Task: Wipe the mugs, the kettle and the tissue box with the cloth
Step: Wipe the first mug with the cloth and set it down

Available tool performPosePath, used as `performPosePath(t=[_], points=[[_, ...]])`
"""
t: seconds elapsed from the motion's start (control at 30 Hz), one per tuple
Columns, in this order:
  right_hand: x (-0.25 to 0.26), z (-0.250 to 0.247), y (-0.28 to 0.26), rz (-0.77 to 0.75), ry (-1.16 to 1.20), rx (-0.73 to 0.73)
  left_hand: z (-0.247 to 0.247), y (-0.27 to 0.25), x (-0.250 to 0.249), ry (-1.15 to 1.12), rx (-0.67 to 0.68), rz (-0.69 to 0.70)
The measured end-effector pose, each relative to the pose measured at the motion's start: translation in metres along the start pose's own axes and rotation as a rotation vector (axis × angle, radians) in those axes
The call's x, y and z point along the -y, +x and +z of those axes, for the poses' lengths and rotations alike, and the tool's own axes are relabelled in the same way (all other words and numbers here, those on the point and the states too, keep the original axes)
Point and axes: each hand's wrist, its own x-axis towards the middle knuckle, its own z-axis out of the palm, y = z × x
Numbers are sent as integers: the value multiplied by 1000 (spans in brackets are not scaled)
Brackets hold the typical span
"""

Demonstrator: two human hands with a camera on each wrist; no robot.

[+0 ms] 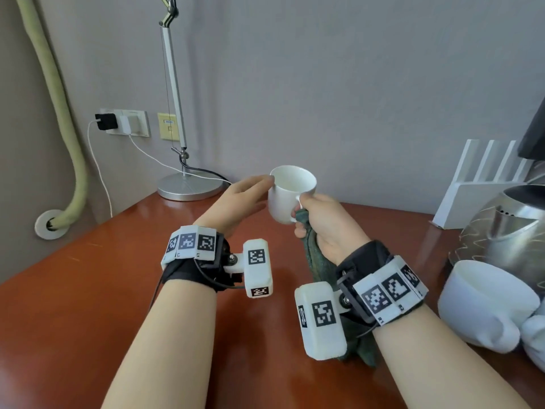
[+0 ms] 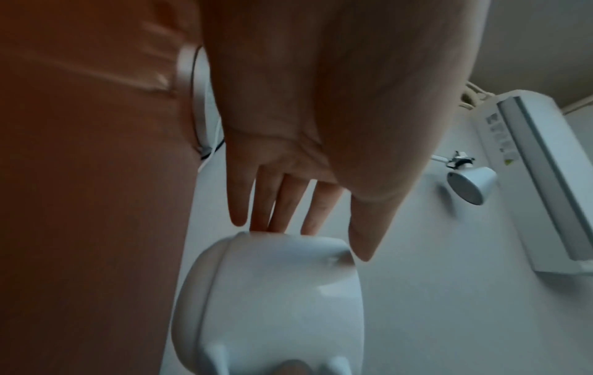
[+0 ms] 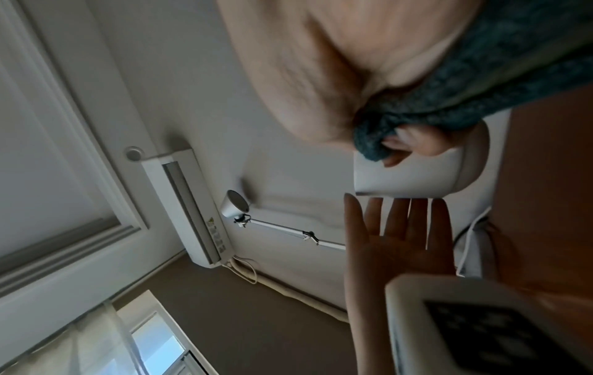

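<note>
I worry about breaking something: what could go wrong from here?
The right hand holds both the white ceramic mug's handle and the dark green cloth, so its grip may slip. The left hand only touches the mug with straight fingers, so a drop onto the red-brown wooden table is possible.

- The mug [image 1: 290, 193] is held above the table [image 1: 88, 290], between the left hand [image 1: 236, 202] and right hand [image 1: 327, 225].
- The cloth [image 1: 315, 255] hangs below the right hand.
- The kettle [image 1: 507, 231] stands at the right, a second mug [image 1: 483, 302] before it.
- The lamp base [image 1: 188, 185] sits behind, to the left.
</note>
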Motion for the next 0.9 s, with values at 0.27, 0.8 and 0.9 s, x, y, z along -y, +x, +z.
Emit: performPosePath(t=[0.27, 0.8, 0.9], points=[[-26, 15, 4, 114, -46, 79, -14, -3, 31, -67, -18, -134], [-44, 18, 1, 111, -177, 138, -26, -1, 54, -117, -47, -208], [-37, 8, 3, 33, -486, 112, -23, -3, 56, -149, -39, -211]])
